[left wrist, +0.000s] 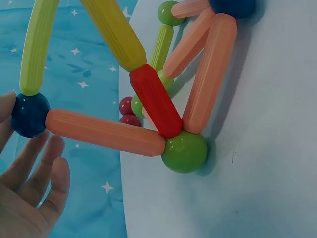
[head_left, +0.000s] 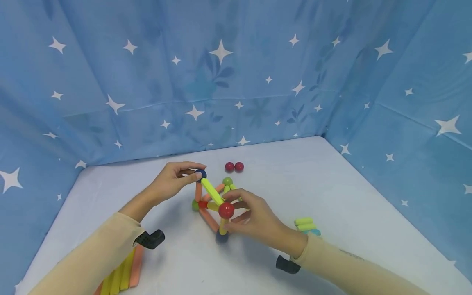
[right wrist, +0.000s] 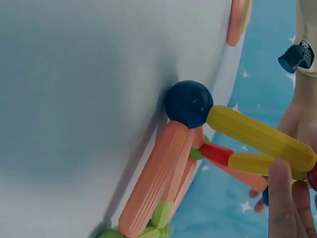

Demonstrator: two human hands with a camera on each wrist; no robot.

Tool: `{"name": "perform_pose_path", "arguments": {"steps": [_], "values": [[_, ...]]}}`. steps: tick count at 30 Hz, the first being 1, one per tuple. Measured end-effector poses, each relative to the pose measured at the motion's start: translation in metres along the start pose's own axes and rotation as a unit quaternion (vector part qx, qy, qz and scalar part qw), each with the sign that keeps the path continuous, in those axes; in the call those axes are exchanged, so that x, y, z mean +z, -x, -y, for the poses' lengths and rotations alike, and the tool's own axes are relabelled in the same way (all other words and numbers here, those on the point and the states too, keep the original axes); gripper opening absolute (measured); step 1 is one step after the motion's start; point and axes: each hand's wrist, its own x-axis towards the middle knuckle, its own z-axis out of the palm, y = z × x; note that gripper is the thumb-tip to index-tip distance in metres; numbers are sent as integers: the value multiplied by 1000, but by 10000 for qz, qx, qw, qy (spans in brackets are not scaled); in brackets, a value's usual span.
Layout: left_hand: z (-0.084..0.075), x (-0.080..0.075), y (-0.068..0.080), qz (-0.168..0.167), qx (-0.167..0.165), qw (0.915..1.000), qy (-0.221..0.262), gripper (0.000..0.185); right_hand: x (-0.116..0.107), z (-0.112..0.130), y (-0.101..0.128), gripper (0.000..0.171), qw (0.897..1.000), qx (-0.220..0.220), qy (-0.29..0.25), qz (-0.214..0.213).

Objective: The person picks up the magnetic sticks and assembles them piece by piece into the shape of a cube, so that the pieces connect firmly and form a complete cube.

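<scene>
A frame of magnetic rods and balls stands on the white table (head_left: 177, 254). At its upper left, my left hand (head_left: 173, 180) pinches a dark blue ball (head_left: 200, 175) between thumb and fingers. From that ball a light green rod (head_left: 212, 191) slopes to a red ball (head_left: 226, 210), and an orange rod (left wrist: 106, 131) runs down to a green ball (left wrist: 184, 151). My right hand (head_left: 258, 215) grips about the red ball, its thumb against a yellow rod (right wrist: 260, 136). That rod ends at another dark blue ball (right wrist: 188, 104) low on the frame. A short red rod (left wrist: 156, 101) joins the green ball.
Two dark red balls (head_left: 234, 167) sit behind the frame. Light green rods (head_left: 305, 223) and a blue piece (head_left: 312, 232) lie at the right. Yellow and orange rods (head_left: 127, 270) lie under the left forearm. A blue star-patterned curtain (head_left: 236, 82) borders the table.
</scene>
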Motion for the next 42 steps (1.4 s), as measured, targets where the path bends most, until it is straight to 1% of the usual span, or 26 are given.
{"name": "perform_pose_path", "arguments": {"steps": [3, 8, 10, 12, 15, 17, 20, 23, 26, 28, 32, 36, 38, 39, 42], "values": [[1, 0, -1, -159, -46, 9999, -36, 39, 4, 2, -1, 60, 9998, -87, -134, 93], [2, 3, -3, -297, -351, 9989, 4, 43, 9, 3, -5, 60, 9995, -35, -307, 32], [2, 4, -3, -323, -456, 9984, 38, 42, 12, 3, -9, 66, 9996, 123, -260, 53], [3, 5, -3, -349, -495, 9981, 61, 41, 15, 2, -13, 78, 9989, 404, -147, 175], [5, 4, -1, -432, -479, 9979, 35, 40, 21, -5, -20, 91, 9947, 857, 81, 555], [7, 3, 0, -468, -439, 9979, 48, 41, 25, -10, -25, 89, 9915, 953, 207, 859], [9, 2, 4, -486, -369, 9981, 114, 45, 29, -16, -31, 75, 9900, 667, 344, 1191], [9, 1, 7, -536, -387, 9977, 177, 46, 33, -17, -34, 67, 9891, 453, 576, 1274], [10, 1, 10, -557, -473, 9971, 188, 49, 35, -15, -35, 66, 9881, 521, 742, 1245], [9, 1, 11, -549, -625, 9963, 196, 53, 36, -13, -35, 67, 9874, 606, 815, 1213], [7, 5, 13, -408, -964, 9942, 243, 60, 37, -11, -34, 68, 9858, 699, 985, 1170], [5, 13, 15, -340, -1306, 9904, 315, 63, 36, -10, -33, 71, 9841, 550, 1105, 1274], [1, 18, 16, -240, -1643, 9856, 308, 73, 33, -10, -33, 75, 9826, 354, 1172, 1394], [0, 20, 16, -138, -1838, 9824, 302, 78, 30, -10, -32, 77, 9815, 255, 1195, 1474], [-3, 28, 17, 234, -2415, 9696, 319, 96, 21, -9, -31, 79, 9766, 50, 1311, 1707]]}}
